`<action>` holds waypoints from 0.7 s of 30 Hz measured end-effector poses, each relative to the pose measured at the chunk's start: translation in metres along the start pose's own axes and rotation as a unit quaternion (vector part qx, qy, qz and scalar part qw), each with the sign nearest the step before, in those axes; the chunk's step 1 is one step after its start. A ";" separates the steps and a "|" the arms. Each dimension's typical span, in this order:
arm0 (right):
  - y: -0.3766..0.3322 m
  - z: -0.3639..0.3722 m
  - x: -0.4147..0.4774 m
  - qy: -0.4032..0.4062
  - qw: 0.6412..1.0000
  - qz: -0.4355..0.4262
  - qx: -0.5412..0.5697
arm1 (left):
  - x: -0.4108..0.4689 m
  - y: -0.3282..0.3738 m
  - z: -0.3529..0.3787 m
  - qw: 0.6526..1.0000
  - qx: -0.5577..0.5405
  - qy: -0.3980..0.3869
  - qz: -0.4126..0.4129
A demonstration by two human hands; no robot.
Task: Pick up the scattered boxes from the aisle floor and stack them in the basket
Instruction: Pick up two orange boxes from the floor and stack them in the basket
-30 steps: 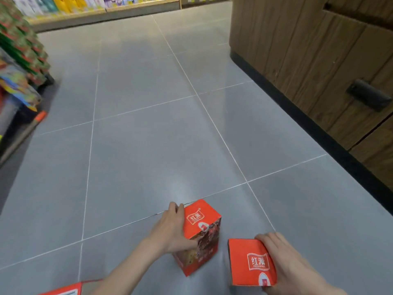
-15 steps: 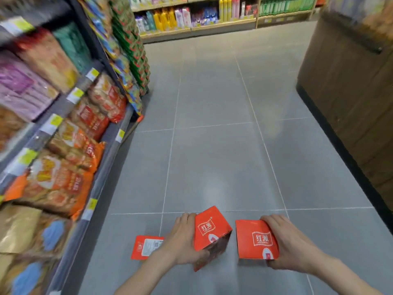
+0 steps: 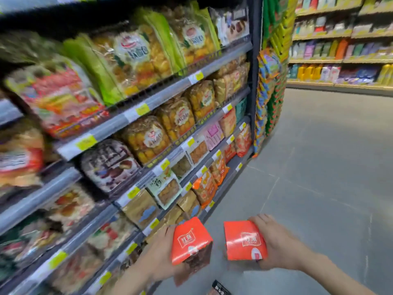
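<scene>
Two red cardboard boxes are held off the floor, one per hand: left hand (image 3: 161, 255) grips the left box (image 3: 191, 243), right hand (image 3: 274, 245) the right box (image 3: 244, 243), probably for the basket, out of view.

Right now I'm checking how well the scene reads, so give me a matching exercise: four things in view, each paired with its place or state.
Things:
1. left hand
2. right hand
3. shelf rack
4. grey tiled floor

Places or states:
A. bare, stretching away on the right
B. grips the red box with a dark printed side
C. packed with snack bags, on the left
D. grips the red box showing only its red face

Pairs: 1-B, 2-D, 3-C, 4-A
</scene>
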State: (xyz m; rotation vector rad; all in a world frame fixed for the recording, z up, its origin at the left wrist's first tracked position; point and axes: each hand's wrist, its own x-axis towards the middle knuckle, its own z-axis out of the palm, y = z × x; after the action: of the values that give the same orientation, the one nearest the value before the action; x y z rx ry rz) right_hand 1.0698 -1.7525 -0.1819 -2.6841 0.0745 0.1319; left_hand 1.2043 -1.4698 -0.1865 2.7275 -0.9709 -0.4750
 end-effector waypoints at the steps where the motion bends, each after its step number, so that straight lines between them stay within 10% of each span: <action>1: -0.024 -0.011 0.008 -0.007 1.000 -0.026 -0.008 | -0.026 -0.009 -0.018 0.999 -0.007 0.024 -0.027; 9: -0.200 -0.031 0.057 -0.095 0.955 -0.270 -0.071 | -0.234 -0.044 -0.095 0.954 -0.025 0.176 -0.241; 21: -0.487 0.064 -0.008 -0.214 0.767 -0.596 -0.098 | -0.548 -0.009 -0.039 0.766 -0.056 0.310 -0.560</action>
State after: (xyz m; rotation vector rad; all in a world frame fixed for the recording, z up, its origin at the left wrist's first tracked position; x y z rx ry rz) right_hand 1.0929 -1.2869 -0.0261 -2.2746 -1.7978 0.3346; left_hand 0.8235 -1.1079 -0.0272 2.7033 0.8844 0.2491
